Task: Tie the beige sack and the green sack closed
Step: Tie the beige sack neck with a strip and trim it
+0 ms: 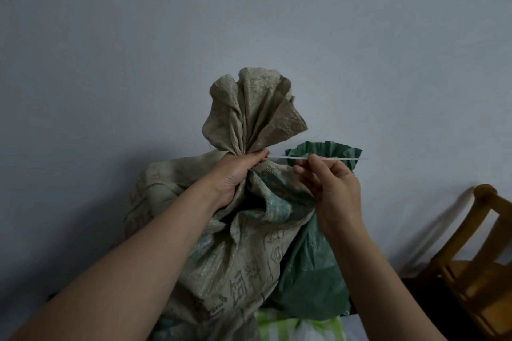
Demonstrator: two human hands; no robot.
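Note:
A full beige woven sack [235, 252] with faded print stands against the wall, its mouth gathered into a fan [252, 113] above the neck. My left hand [238, 174] is clenched around that bunched neck. A thin white tie strip [279, 157] runs out level from the neck to the right. My right hand [332, 183] pinches this strip between thumb and fingers. Behind and to the right stands the green sack [310, 266], partly hidden by the beige one and my right hand. Its ruffled top [324, 151] shows behind my right fingers.
A pale grey wall [249, 22] fills the background. A wooden chair [476, 266] stands at the right edge. A green-and-white striped plastic bag [299, 327] lies in front of the sacks at the bottom.

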